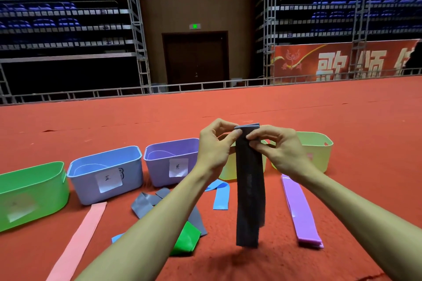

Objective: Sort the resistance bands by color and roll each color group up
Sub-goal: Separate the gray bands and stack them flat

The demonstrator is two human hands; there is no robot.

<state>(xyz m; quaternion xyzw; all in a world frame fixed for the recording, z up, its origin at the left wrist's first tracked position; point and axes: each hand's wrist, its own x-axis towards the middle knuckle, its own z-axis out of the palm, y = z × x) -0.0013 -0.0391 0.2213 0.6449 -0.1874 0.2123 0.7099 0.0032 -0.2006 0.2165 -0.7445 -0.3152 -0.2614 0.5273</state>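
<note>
A dark grey band (250, 189) hangs straight down in front of me, its folded top edge held up at chest height. My left hand (215, 143) pinches that top edge from the left and my right hand (277, 146) pinches it from the right. On the red floor lie a purple band (299, 210), a blue band (221, 194), a lighter grey band (146, 203), a green band (186, 238) and a pink band (77, 242). My left forearm covers part of the grey and green bands.
A row of bins stands behind the bands: green bin (32, 191), blue bin (105, 173), purple bin (171, 159), and two yellow bins (319, 150), one partly hidden by my hands. A railing and folded bleachers lie beyond the red floor.
</note>
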